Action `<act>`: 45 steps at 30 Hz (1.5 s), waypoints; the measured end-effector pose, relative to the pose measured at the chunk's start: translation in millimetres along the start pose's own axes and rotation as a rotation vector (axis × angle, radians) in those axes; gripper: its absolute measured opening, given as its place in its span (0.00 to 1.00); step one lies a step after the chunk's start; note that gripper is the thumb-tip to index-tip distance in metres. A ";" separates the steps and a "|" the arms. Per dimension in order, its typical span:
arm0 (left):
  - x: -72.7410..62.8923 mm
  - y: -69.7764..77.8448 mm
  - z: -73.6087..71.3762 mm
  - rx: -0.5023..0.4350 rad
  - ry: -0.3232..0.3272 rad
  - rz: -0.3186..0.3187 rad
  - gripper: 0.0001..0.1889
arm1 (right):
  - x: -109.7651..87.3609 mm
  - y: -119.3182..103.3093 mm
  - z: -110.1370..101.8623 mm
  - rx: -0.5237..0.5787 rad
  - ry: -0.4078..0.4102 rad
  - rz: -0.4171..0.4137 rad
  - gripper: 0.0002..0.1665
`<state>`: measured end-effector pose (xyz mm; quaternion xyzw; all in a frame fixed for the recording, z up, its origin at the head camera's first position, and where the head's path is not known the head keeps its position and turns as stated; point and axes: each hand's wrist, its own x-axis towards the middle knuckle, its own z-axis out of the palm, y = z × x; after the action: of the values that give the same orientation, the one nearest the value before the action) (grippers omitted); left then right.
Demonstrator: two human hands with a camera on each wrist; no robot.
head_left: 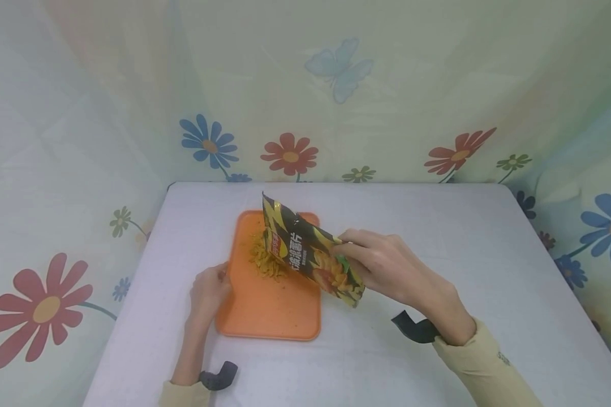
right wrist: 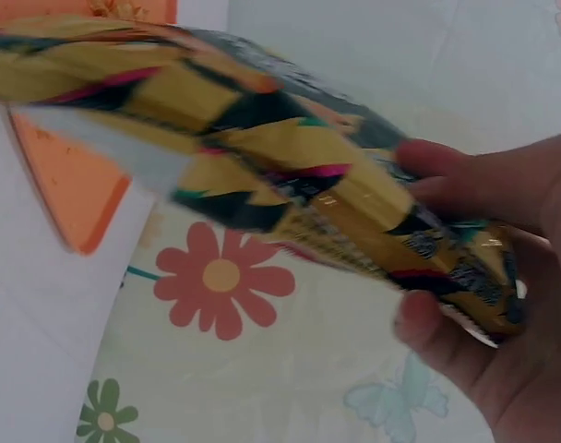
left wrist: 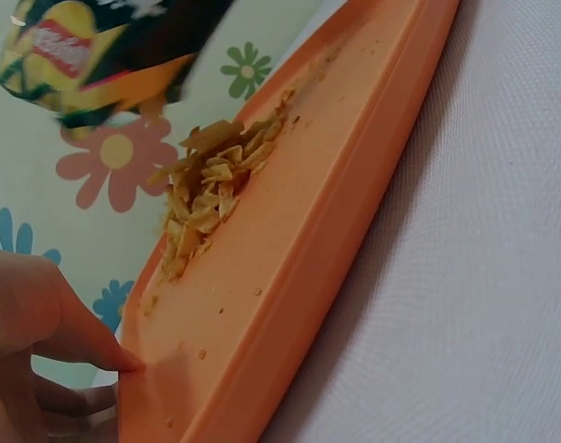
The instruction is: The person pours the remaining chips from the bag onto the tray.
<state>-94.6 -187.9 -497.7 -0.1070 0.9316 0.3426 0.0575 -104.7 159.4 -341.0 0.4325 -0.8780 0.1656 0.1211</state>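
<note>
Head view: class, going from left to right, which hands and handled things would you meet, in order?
Left hand → tray → bag → right hand.

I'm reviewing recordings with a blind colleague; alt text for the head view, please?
A right hand holds a tilted black-and-yellow chip bag over an orange tray bearing a pile of chips; the left hand holds the tray's left edge. Behind the white table hangs a flowered backdrop.
</note>
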 end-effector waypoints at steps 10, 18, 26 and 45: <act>-0.1 0.0 -2.8 -0.004 -0.009 -0.002 0.24 | 3.6 -0.4 -7.0 -0.015 -0.006 -0.012 0.15; -1.4 0.2 -3.1 -0.023 -0.011 -0.001 0.24 | 4.7 -0.8 -14.0 -0.021 0.007 -0.010 0.13; -0.3 -1.8 -3.6 -0.029 -0.017 0.006 0.24 | 5.4 -0.6 -17.0 -0.008 0.005 -0.004 0.14; -0.1 -1.7 -2.8 -0.033 -0.017 0.002 0.24 | -16.1 1.6 -1.3 0.052 0.011 0.106 0.18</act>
<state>-94.1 -191.0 -496.5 -0.1040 0.9253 0.3591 0.0632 -96.3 172.4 -345.9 0.3877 -0.8944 0.1967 0.1055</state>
